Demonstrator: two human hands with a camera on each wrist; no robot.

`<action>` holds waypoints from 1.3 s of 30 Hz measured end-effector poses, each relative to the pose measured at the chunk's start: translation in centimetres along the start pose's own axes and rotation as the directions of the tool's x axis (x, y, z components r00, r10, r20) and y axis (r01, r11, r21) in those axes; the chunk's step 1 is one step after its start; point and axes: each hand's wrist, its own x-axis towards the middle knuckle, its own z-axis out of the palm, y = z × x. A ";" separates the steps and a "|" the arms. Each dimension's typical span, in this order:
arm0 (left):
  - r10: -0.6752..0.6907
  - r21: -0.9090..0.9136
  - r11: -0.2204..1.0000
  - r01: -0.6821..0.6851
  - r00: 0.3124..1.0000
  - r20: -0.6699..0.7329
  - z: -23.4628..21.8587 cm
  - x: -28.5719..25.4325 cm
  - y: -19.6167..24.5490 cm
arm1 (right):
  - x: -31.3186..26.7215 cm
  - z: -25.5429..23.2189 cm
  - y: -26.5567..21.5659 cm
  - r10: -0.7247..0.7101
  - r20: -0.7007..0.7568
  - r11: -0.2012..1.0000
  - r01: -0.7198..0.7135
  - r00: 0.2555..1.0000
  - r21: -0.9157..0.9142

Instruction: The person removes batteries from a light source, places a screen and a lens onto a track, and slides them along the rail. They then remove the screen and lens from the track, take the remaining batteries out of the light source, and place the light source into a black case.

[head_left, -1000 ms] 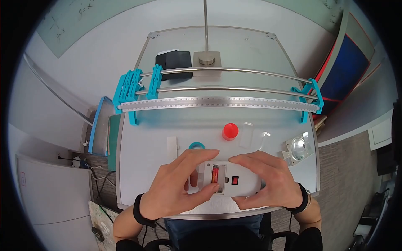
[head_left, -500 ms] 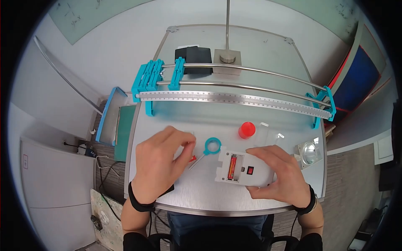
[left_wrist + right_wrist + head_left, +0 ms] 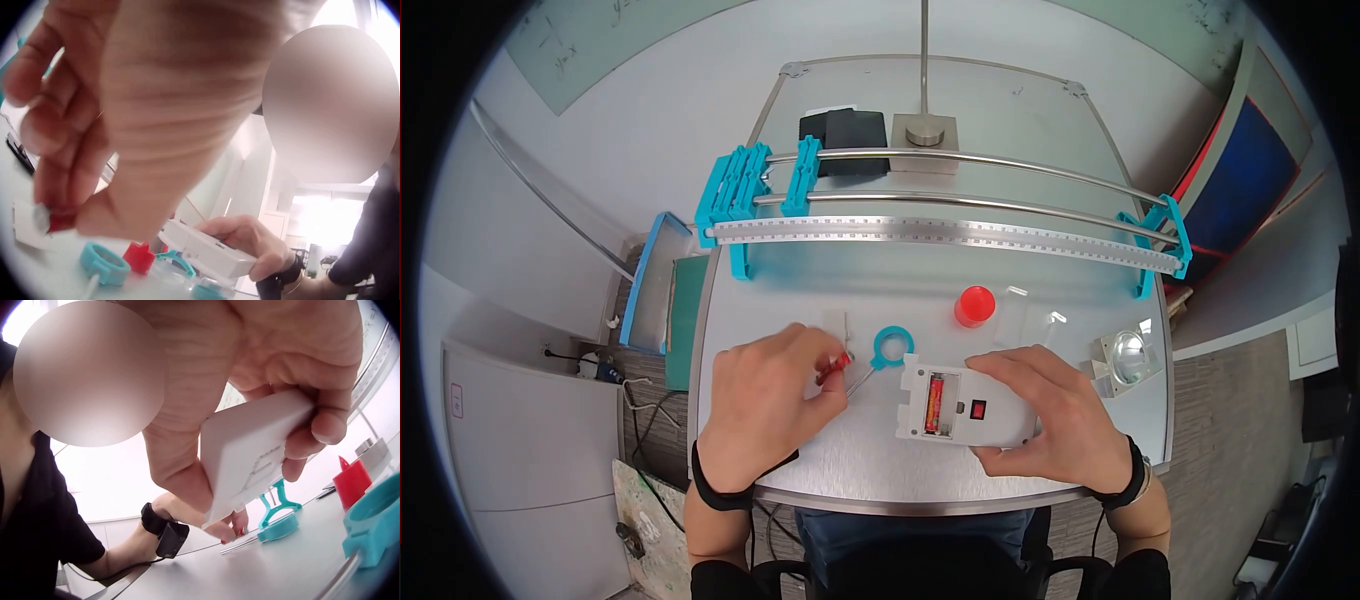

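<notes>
After the left grip (image 3: 765,390) had moved away from the white battery box (image 3: 967,425), it pinched a loose red battery (image 3: 833,368) between thumb and fingers, so the work seemed to have now one more in hand, besides the seated battery (image 3: 934,403). The loose red battery was at the fingertips, left of the box, which the right grip (image 3: 1055,410) held by its edges.
</notes>
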 end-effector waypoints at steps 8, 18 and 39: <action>0.242 -0.511 0.802 -0.309 0.951 -0.195 0.3 0.1 2.5 | -0.2 0.3 0.2 -0.048 0.021 0.999 0.048 0.999 0.003; 0.301 -0.556 0.752 -0.355 0.934 -0.190 1.5 -0.2 2.9 | -0.3 0.5 0.2 -0.098 0.000 0.995 0.098 0.995 0.021; 0.376 -0.357 0.834 -0.420 0.907 -0.190 1.7 -0.4 2.9 | -0.4 0.3 0.1 -0.186 -0.057 0.979 0.190 0.981 0.077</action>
